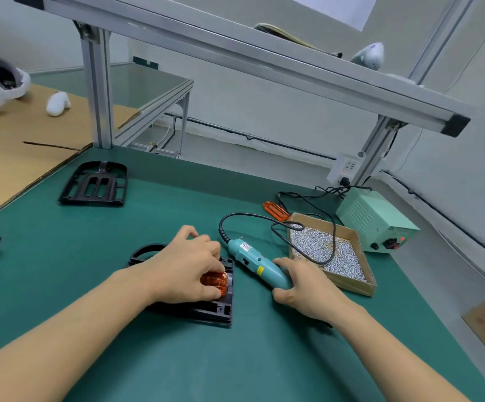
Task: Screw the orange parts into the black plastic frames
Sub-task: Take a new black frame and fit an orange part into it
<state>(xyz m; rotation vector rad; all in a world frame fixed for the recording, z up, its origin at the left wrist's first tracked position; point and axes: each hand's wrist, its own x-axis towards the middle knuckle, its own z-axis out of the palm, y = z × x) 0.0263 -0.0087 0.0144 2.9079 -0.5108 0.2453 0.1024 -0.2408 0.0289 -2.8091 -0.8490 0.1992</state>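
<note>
A black plastic frame (219,310) lies on the green mat in front of me. An orange part (213,280) sits in it, and my left hand (184,268) lies over it with curled fingers pinching the part. My right hand (308,288) grips the lower end of a teal electric screwdriver (254,261), which lies tilted on the mat just right of the frame. Its tip is hidden under my hand. A second orange part (276,210) lies beyond the screw box. Another black frame (95,184) rests at the far left.
A cardboard box of small silver screws (329,252) stands right of the screwdriver, crossed by its black cable (264,217). A pale green power supply (376,220) sits behind it. Cardboard sheet (18,146) covers the left; aluminium posts (97,91) rise at the back.
</note>
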